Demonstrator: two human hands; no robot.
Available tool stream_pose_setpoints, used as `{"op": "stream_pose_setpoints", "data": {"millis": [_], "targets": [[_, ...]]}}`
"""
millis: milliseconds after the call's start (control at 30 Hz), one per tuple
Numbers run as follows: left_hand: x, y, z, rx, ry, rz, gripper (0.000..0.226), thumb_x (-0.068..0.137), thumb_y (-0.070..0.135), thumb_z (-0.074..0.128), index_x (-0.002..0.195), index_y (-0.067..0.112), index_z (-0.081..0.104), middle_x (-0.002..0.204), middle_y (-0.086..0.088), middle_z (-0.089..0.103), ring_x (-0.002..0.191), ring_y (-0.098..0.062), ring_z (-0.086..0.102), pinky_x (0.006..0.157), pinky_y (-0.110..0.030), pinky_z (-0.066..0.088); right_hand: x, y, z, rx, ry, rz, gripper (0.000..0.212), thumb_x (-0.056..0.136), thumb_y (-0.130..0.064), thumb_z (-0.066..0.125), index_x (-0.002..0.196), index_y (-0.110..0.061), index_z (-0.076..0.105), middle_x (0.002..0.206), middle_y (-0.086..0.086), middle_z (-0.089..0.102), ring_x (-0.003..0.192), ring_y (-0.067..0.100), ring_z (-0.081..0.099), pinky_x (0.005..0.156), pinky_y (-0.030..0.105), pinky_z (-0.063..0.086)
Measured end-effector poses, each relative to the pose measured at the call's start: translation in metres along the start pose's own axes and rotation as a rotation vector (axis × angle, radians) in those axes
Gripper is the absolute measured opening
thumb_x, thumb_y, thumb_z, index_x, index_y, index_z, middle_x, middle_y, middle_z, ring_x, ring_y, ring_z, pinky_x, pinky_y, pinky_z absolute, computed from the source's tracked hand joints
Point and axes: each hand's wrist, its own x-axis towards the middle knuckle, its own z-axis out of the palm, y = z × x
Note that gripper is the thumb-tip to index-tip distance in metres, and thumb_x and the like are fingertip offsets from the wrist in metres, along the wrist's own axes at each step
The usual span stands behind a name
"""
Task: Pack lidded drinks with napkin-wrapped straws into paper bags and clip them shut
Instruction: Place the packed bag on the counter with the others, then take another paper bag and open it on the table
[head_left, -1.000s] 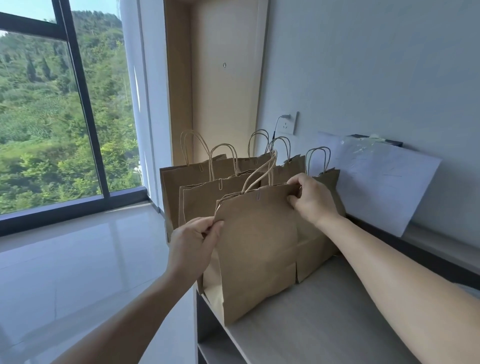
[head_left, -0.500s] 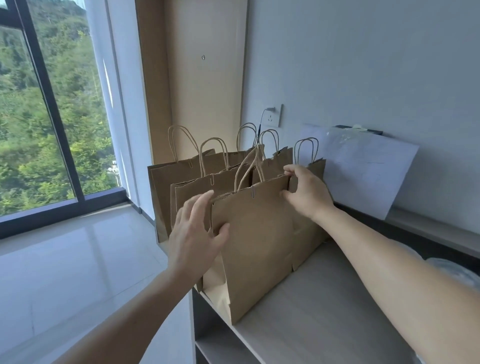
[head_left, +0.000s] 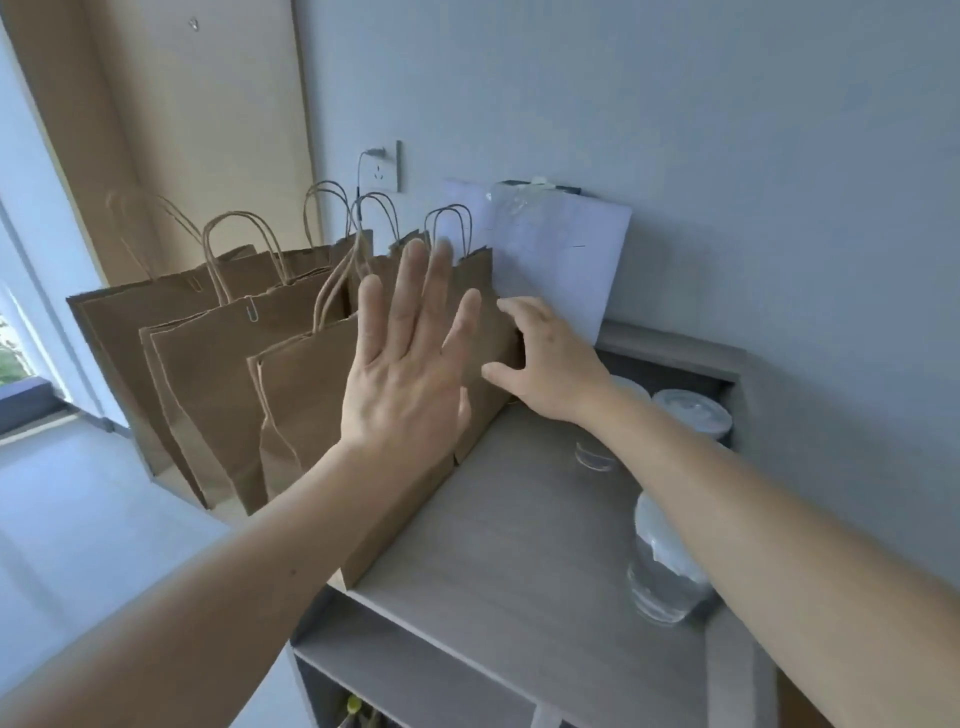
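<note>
Released from the rim, left hand (head_left: 410, 374) spreads flat on the front bag (head_left: 311, 405), centre frame — right hand (head_left: 550, 369), open, presses its side; pushing hard could topple it off the counter (head_left: 493, 545) edge.

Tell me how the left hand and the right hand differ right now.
The left hand is raised, fingers straight and spread; the right hand sits lower, fingers bent. The left hand is held flat in front of the nearest paper bag; the right hand meets that bag's right side, though whether it has a grip is unclear. Both are bare and at the same bag.
</note>
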Motion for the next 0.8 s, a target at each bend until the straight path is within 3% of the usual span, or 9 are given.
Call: {"op": "stream_pose_setpoints", "data": {"millis": [200, 467, 800], "targets": [[0.02, 0.099, -0.014, -0.148, -0.283, 0.134, 0.09, 0.081, 0.054, 0.059, 0.154, 0.022, 0.015, 0.163, -0.012, -0.015, 0.147, -0.035, -0.022, 0.118, -0.057, -0.001, -0.084, 0.048, -0.068, -0.109, 0.025, 0.138, 0.072, 0.084, -0.04, 0.069, 0.146, -0.017, 0.039, 0.15, -0.001, 0.038, 0.136, 0.021, 0.039, 0.108, 0.042, 0.038], [0.022, 0.3, -0.089, -0.41, -0.284, 0.321, 0.083, 0.079, 0.059, 0.055, 0.149, 0.024, 0.027, 0.165, -0.007, -0.003, 0.15, -0.03, -0.013, 0.117, -0.055, 0.006, -0.273, 0.148, -0.187, -0.247, 0.086, 0.403, 0.073, 0.085, -0.042, 0.07, 0.146, -0.017, 0.039, 0.15, 0.0, 0.037, 0.136, 0.024, 0.035, 0.108, 0.038, 0.035], [-0.027, 0.522, -0.137, -0.539, -0.478, 0.605, 0.083, 0.086, 0.058, 0.05, 0.154, 0.026, 0.014, 0.165, -0.004, -0.006, 0.15, -0.029, -0.014, 0.119, -0.056, 0.002, -0.493, 0.251, -0.264, -0.27, 0.063, 0.784, 0.069, 0.089, -0.046, 0.062, 0.147, -0.02, 0.035, 0.151, -0.004, 0.032, 0.138, 0.021, 0.03, 0.105, 0.04, 0.038]]}}
